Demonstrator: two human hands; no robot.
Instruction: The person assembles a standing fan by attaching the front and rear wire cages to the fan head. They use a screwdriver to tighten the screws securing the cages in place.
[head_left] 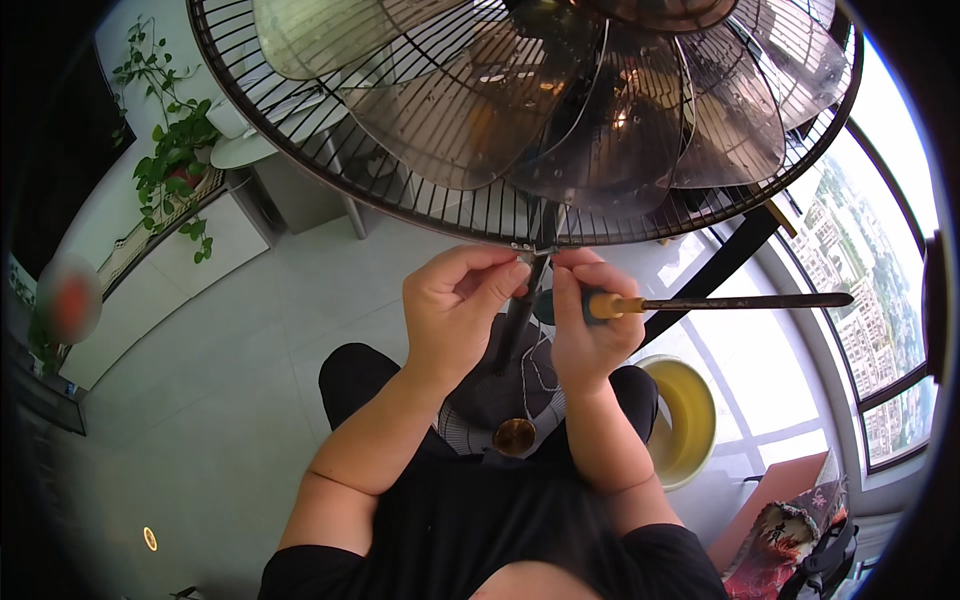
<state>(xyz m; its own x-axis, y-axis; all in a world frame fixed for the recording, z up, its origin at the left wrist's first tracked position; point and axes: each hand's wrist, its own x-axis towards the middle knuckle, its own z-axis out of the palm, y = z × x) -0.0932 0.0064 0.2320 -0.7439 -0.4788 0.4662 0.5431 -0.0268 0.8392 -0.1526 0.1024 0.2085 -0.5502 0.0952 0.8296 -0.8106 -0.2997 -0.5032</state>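
The wire guard [330,183] of a standing fan spans the top, with dark translucent blades [440,130] behind its bars. At the guard's lower rim is a small metal clip [533,250]. My left hand [450,305] pinches at the clip's left side, thumb and index finger together. My right hand [592,340] has its fingertips closed at the clip's right side. Held in that palm is a screwdriver [745,302], its long dark shaft pointing right. Fingers partly hide its yellow and dark handle. The fan's pole [514,325] runs down between my hands.
A yellow bucket [707,420] stands on the floor by my right knee. A round brass-coloured disc [515,437] is at my lap, near a thin cord. On the left, a trailing plant [180,150] grows above a white cabinet [190,275]. Windows [870,270] line the right.
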